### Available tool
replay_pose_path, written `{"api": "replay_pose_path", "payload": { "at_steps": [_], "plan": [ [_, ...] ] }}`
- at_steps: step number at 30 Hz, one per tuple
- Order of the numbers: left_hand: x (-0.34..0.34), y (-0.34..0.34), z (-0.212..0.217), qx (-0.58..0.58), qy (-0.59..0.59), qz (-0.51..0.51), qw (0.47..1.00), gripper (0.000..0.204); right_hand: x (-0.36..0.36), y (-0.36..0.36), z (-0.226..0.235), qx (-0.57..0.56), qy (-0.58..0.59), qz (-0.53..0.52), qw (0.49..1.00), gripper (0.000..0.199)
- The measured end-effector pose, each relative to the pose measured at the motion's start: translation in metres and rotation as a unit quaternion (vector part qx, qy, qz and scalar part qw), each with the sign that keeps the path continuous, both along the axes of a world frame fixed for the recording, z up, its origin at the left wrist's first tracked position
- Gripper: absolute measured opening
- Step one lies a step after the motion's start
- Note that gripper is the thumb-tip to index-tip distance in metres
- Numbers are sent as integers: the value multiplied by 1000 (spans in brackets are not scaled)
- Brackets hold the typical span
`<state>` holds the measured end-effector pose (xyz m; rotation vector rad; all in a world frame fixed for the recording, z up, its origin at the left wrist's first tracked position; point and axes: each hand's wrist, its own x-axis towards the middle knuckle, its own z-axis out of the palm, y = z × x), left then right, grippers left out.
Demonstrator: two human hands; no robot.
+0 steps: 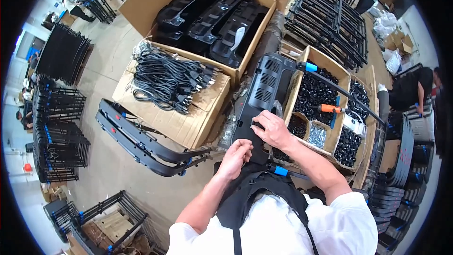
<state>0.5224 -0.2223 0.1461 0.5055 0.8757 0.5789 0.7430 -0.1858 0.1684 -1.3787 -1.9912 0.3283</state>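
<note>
Two hands: left hand [235,157] curled shut, contents hidden; right hand [272,129] spread flat on one black vented panel [262,95]. One orange-handled screwdriver [330,109] lies in one divided cardboard box [298,83].

Right hand [272,130] resting on a long plastic panel [264,94], left hand [236,157] just below and to its left, on the same panel's near end. Right of the right hand, touching the panel's edge: a divided cardboard box [309,56] holding small parts, with a screwdriver [330,109] lying across them. Left of the left hand: a flat carton [184,123] carrying a heap of power cords [167,80]. Beyond that, farther from both hands: an open carton [151,0] filled with stacked moulded panels [212,19]. On the floor [108,170], below the flat carton and left of the left hand: two long frame rails [141,144].
</note>
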Motion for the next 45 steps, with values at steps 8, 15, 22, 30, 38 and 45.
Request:
{"api": "replay_pose_path", "payload": {
  "at_steps": [8,15,22,30,38,45],
  "plan": [
    [-40,1,20,-29,-53,21,998,27,-49,22,-19,-43,-33,17,998,20],
    [-50,14,2,82,44,-60,994,39,-46,26,-12,-120,-40,8,992,20],
    [-27,45,-1,78,-26,-63,995,40,-25,21,19,-324,356,-96,871,23],
    [7,66,-2,89,-41,-106,990,41,-17,6,25,-332,346,-117,870,16],
    [22,74,1,13,-78,-150,986,30,2,0,31,-240,139,-84,957,18],
    [36,84,-4,-12,-56,-122,991,32,13,12,52,-53,-102,43,992,24]
  ]
}}
